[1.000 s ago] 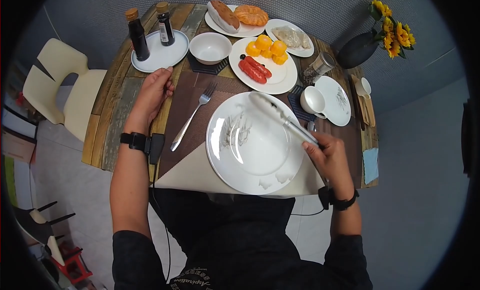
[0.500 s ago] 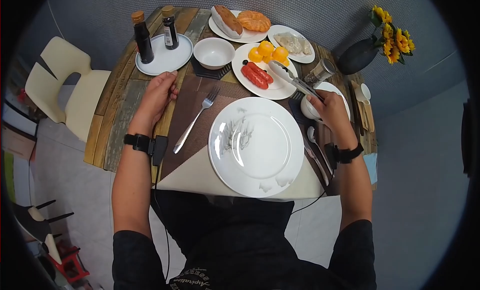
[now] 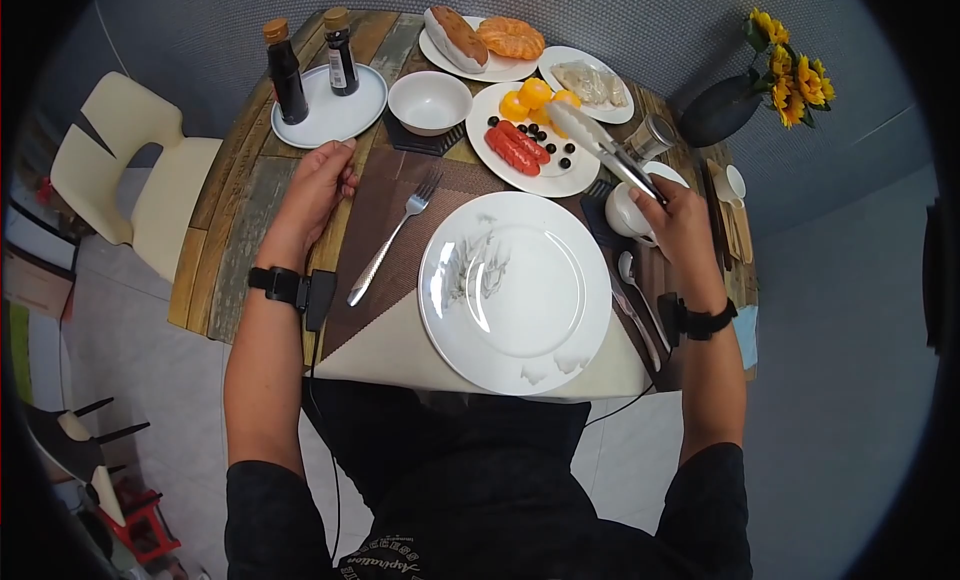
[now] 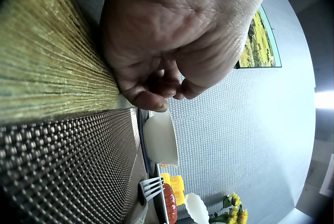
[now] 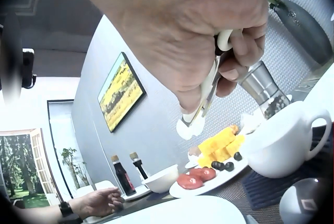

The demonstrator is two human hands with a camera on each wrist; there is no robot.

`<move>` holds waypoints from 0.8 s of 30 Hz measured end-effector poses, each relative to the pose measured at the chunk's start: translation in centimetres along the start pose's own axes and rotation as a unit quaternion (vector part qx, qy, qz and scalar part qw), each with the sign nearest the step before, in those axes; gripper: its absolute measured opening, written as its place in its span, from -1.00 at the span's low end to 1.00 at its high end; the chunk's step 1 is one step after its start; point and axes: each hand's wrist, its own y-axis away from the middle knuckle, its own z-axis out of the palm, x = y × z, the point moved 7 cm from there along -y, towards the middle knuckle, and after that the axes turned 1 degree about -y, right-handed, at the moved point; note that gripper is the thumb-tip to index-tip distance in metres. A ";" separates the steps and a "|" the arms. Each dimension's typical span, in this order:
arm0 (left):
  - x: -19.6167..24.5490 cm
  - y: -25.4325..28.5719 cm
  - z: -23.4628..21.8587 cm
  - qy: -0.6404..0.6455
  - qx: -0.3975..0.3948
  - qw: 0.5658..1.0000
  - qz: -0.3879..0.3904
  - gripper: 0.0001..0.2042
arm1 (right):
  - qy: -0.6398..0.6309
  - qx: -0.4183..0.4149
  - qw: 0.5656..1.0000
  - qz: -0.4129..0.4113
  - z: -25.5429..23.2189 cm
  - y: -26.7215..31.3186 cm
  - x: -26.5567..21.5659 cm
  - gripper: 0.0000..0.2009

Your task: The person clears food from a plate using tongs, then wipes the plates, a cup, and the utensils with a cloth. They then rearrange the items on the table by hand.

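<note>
My right hand (image 3: 678,225) grips metal tongs (image 3: 622,162), whose pale tips lie over the right side of a white food plate (image 3: 556,184). On that plate are red sausages (image 3: 515,148), yellow corn-like chunks (image 3: 514,106) and several small round black fruits (image 3: 566,163). In the right wrist view the tong tips (image 5: 190,129) hang above the food; whether they hold anything, I cannot tell. My left hand (image 3: 322,176) rests at the table's left side, fingers loosely curled and holding nothing. Between the arms sits a large white plate (image 3: 520,290), with a fork (image 3: 395,238) left of it.
Below the right hand are a white cup (image 3: 622,218), a spoon (image 3: 640,285) and a knife (image 3: 630,325). Beyond stand a pepper grinder (image 3: 652,137) and a vase (image 3: 718,112). A bowl (image 3: 430,108) and a tray (image 3: 345,125) with two dark bottles are at the back left.
The right hand and tongs have moved away from me and to the right, from over the large plate to the food plate. Several more black fruits now show beside the sausages. My left hand stays put.
</note>
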 end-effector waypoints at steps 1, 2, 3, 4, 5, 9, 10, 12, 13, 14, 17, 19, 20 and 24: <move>0.0 0.0 0.0 0.001 0.001 1.000 0.001 -0.73 | -0.028 0.006 0.999 0.027 -0.9 0.6 -0.3 -0.60; -0.1 -0.1 -0.1 0.001 -0.001 1.000 0.001 -0.73 | -0.030 0.022 0.999 0.037 -1.9 1.2 -0.4 -0.60; -0.2 -0.2 -0.2 0.002 -0.004 1.000 0.003 -0.73 | -0.030 0.022 0.999 0.039 -2.4 2.0 0.3 -0.60; -0.3 -0.3 -0.2 0.003 -0.007 1.000 0.004 -0.73 | -0.050 0.059 0.996 0.055 -3.5 2.8 1.5 -0.59; -0.3 -0.3 -0.2 0.004 -0.010 1.000 0.003 -0.73 | -0.069 0.095 0.991 0.069 -4.6 3.8 2.5 -0.58; -0.2 -0.2 -0.1 0.007 -0.010 1.000 -0.001 -0.73 | -0.159 0.155 0.969 0.107 -7.4 8.5 6.2 -0.48; -0.1 -0.1 0.0 0.007 -0.006 1.000 0.000 -0.73 | -0.157 0.157 0.969 0.108 -8.0 9.8 7.7 -0.48; 0.1 0.1 0.2 0.005 -0.002 1.000 -0.003 -0.73 | -0.081 0.093 0.969 0.212 -7.6 12.8 12.5 -0.38; 0.2 0.1 0.2 0.002 0.004 1.000 -0.005 -0.73 | -0.081 0.096 0.969 0.214 -7.0 14.2 14.4 -0.38; 0.2 0.1 0.3 0.001 -0.001 1.000 -0.004 -0.73 | -0.016 0.105 0.966 0.234 -6.3 15.7 16.5 -0.34; 0.2 0.2 0.2 -0.011 0.006 1.000 -0.006 -0.73 | 0.016 0.089 0.954 0.286 -5.2 17.3 18.7 -0.22; 0.2 0.3 0.1 -0.009 0.007 1.000 -0.004 -0.73 | 0.017 0.100 0.951 0.293 -4.4 17.5 18.4 -0.22; 0.2 0.2 0.1 -0.014 0.000 1.000 -0.002 -0.73 | 0.044 0.119 0.953 0.274 -4.1 17.4 18.6 -0.24; -0.1 0.0 -0.3 0.000 0.005 1.000 0.002 -0.74 | 0.054 0.126 0.957 0.258 -3.6 16.8 17.7 -0.35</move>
